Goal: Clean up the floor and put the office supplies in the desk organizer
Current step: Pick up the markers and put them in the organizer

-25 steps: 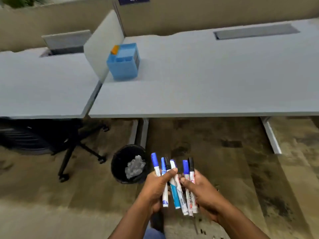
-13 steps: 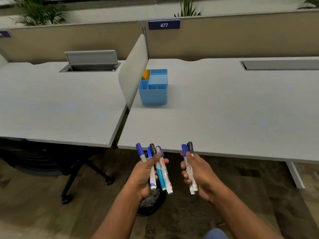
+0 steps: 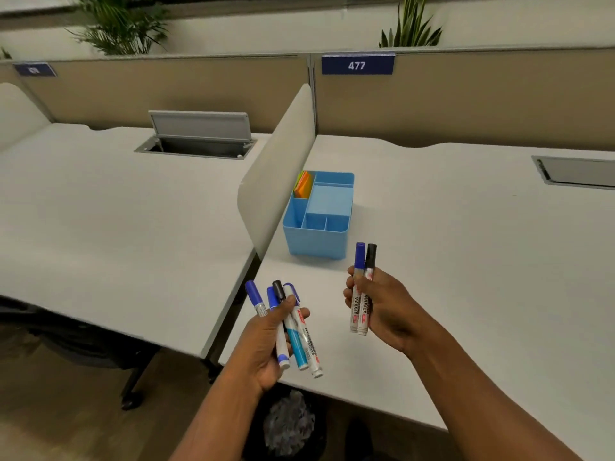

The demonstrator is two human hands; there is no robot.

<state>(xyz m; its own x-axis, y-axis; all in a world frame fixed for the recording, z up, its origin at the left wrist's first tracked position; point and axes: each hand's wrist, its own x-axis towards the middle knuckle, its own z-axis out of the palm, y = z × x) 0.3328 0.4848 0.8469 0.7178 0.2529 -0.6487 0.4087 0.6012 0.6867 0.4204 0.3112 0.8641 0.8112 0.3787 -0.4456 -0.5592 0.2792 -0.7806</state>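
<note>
- Left hand (image 3: 263, 341): fingers and thumb curled round a fan of four markers (image 3: 293, 331), caps up. Three caps blue, one black. One barrel carries a teal band; the white barrel beside it has lengthwise print with "MARKER" partly legible, the rest too blurred to read.
- Right hand (image 3: 382, 307): grips a pair of markers (image 3: 361, 294) upright and side by side, one blue cap, one black cap. Both white barrels read "MARKER" in dark letters running lengthwise, with small red marks above and below; brand not legible.
- The two hands are held apart, over the near edge of the desk (image 3: 466, 261), each clamped on its own bundle.
- Blue desk organizer (image 3: 317, 241): stands on the desk, just beside the low white divider (image 3: 276, 181), beyond both hands. Several open compartments; the back left one holds orange, yellow and green sticky notes (image 3: 303, 185).
- Blue number plate (image 3: 357, 64) on the beige partition behind reads "477" in white. A second blue plate (image 3: 35, 69) far left, unreadable.
- Waste bin (image 3: 286, 424) under the desk edge, crumpled grey stuff inside.
- Neighbouring desk's cable hatch (image 3: 199, 128) stands propped open.
- Green plants (image 3: 119, 24) top the partition.
</note>
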